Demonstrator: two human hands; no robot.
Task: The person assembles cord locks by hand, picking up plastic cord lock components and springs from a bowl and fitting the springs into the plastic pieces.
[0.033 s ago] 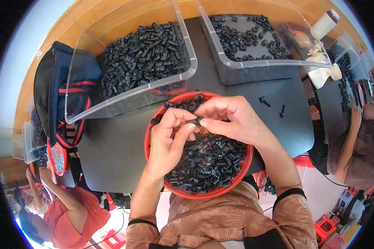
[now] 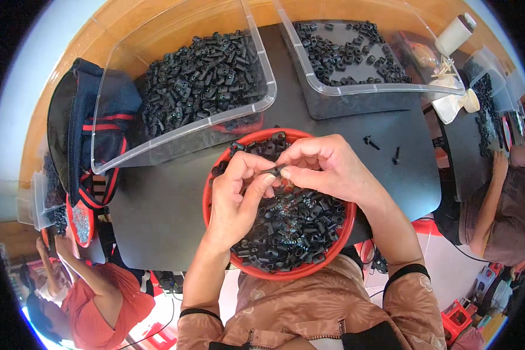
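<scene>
Above a round red basin [image 2: 352,219], my left hand [image 2: 236,195] and my right hand [image 2: 326,166] meet, both closed in a pinch. Between the thumbs and fingertips is a small black plastic part [image 2: 274,171], gripped from either side; my fingers cover most of it. The basin holds many loose black plastic pieces [image 2: 321,227], some of them hollow and tube-like. Small metal springs [image 2: 291,219] lie scattered among them, below my hands.
Two clear plastic bins, one heaped with black parts [image 2: 204,81] and one with fewer [image 2: 356,55], stand at the back. Two small black pieces [image 2: 372,143] lie on the dark table [image 2: 163,210]. A dark bag [image 2: 90,128] is left. Other people [image 2: 108,294] work on both sides.
</scene>
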